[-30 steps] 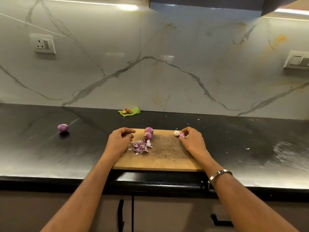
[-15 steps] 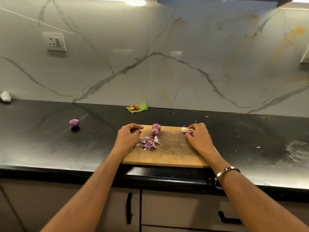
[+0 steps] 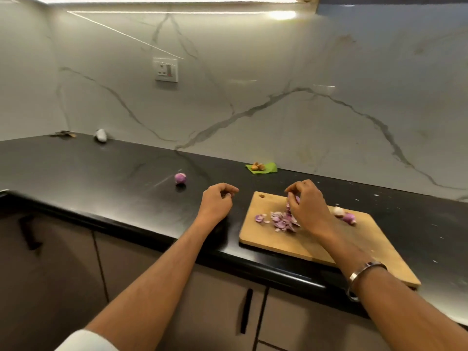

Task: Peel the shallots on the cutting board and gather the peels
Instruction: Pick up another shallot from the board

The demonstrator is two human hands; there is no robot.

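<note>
A wooden cutting board [image 3: 314,245] lies on the black counter. A heap of purple peels [image 3: 279,220] sits near its left end. My right hand [image 3: 307,206] is over the back of that heap, with its fingers curled round a purple shallot [image 3: 295,198] that is mostly hidden. A purple shallot [image 3: 350,218] and a pale peeled one [image 3: 338,211] lie further right on the board. My left hand [image 3: 217,201] hovers over the counter left of the board, fingers curled against the thumb, with nothing visible in it.
A lone purple shallot [image 3: 180,178] lies on the counter left of my left hand. A green leaf with brown bits [image 3: 260,168] sits by the marble wall. A small white object [image 3: 100,135] lies in the far left corner. Cabinet doors with black handles are below the counter edge.
My right hand left the two shallots at the board's right end and moved left to the shallot by the peels. My left hand came off the board to the left. The view swung left.
</note>
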